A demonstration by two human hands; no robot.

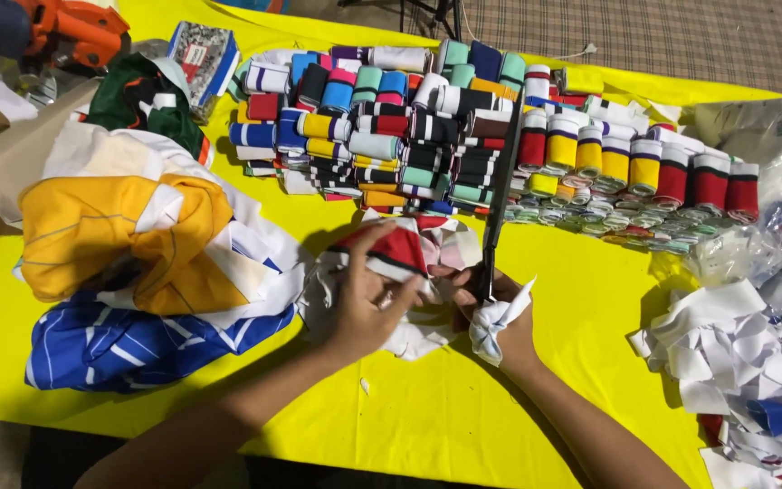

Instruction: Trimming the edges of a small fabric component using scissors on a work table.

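Your two forearms come in bare from the lower edge of the yellow table cover [463,426], with no sleeve or cuff showing anywhere along them. Your left hand [368,303] carries no glove, ring or band (as far as its back shows). Your right hand [500,317], farther along that cover, is likewise ungloved, and its wrist is plain.

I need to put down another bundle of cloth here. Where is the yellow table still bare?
Bare yellow table lies along the near edge between the forearms, and right of the right hand up to the white scrap pile. Crowded: the rolled bands at the back, the folded garments on the left, and the cloth under the left hand.
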